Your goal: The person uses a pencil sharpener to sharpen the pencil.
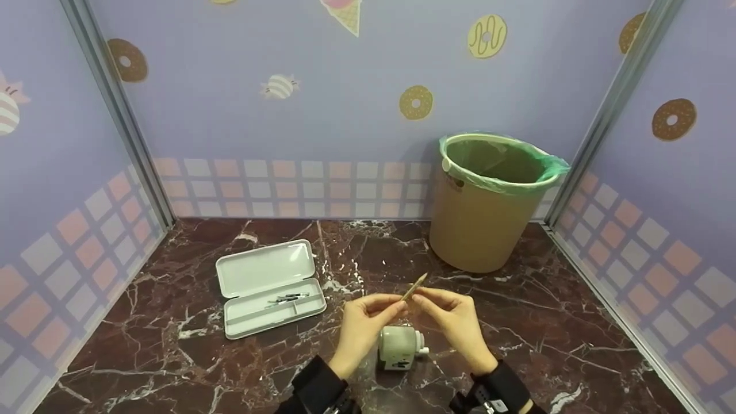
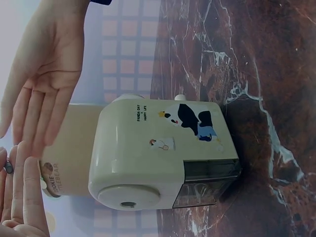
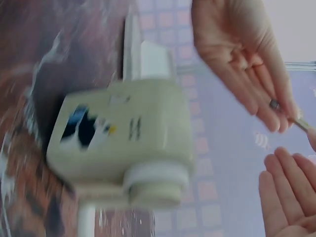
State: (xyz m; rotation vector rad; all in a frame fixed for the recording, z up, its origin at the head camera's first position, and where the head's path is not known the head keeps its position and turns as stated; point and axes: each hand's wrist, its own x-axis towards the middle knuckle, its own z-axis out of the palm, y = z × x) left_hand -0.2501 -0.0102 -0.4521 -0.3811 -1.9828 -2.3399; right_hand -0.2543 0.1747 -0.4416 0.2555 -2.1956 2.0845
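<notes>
Left hand [image 1: 368, 316] and right hand [image 1: 454, 316], nearly closed, pinch a pencil [image 1: 416, 284], lower centre. Slack fingertip grip could drop it beside the sharpener [image 1: 397, 347].

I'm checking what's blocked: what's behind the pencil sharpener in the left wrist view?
Behind the pencil sharpener are the tan bin and the checked wall. The sharpener hides the bin's base and part of the wall, so those cannot be seen.

One pencil [image 1: 416, 285], one sharpener [image 1: 397, 347], one case [image 1: 265, 269], one bin [image 1: 477, 230]; pens [image 1: 292, 297] number at least two, it seems.
</notes>
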